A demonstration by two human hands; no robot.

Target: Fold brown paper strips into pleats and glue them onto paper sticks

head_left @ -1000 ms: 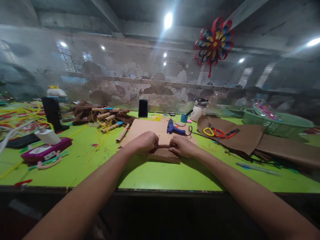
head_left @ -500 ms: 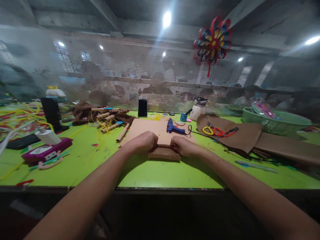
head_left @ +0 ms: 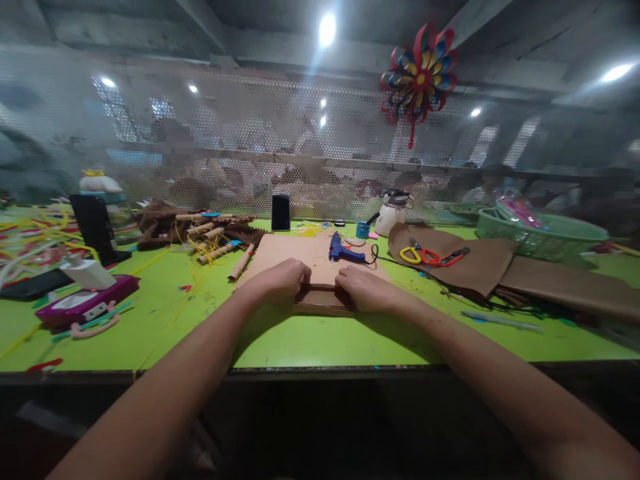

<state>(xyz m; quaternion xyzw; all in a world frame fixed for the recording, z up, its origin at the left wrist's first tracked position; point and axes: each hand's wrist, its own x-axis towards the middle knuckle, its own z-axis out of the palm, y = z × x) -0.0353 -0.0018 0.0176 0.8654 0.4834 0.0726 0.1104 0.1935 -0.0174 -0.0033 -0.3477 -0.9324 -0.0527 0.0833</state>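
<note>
My left hand [head_left: 289, 280] and my right hand [head_left: 364, 288] are both closed on a strip of folded brown paper [head_left: 323, 301], one at each end. The paper lies low at the near edge of a tan cardboard sheet [head_left: 285, 252], its crease running between my fingers. My fingertips press down along that crease, and the paper under them is hidden. Just beyond my right hand, a blue glue gun [head_left: 346, 252] rests on the cardboard with its black cord trailing right.
Rolled brown paper tubes [head_left: 213, 247] and yellow strands lie left of the cardboard. A purple power strip [head_left: 87, 300] is farther left. On the right are scissors [head_left: 431, 258] on brown paper [head_left: 465, 270], a pen [head_left: 500, 321] and a green basket [head_left: 545, 237]. A phone [head_left: 281, 212] stands behind.
My view has shifted slightly, so the scene sits a little more to the left and higher. Both hands keep hold of the paper; the fingers of my right hand now lie flatter over it.
</note>
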